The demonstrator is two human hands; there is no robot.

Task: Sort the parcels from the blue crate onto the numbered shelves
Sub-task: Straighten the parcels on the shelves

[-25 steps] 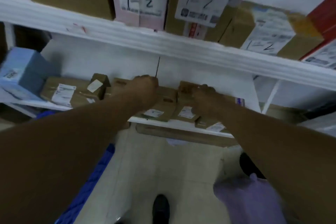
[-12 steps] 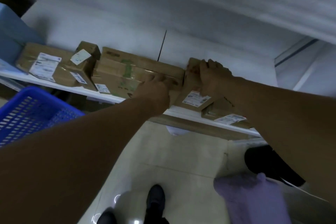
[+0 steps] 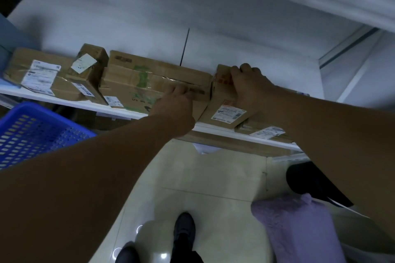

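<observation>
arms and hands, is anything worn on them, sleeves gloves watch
Nothing is worn that shows. The left forearm and right forearm are bare right to the frame edges, with no sleeve or cuff in view. The left hand and right hand are gloveless; no watch, band or ring is visible.

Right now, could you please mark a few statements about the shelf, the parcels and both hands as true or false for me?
1. The right hand grips the top of the labelled box on the shelf. True.
2. The left hand reaches into the blue crate. False: it rests on the long green-printed box on the shelf.
3. The blue crate sits at the left, lower than the shelf. True.
4. The purple bag lies on the shelf. False: it is on the floor.
</observation>
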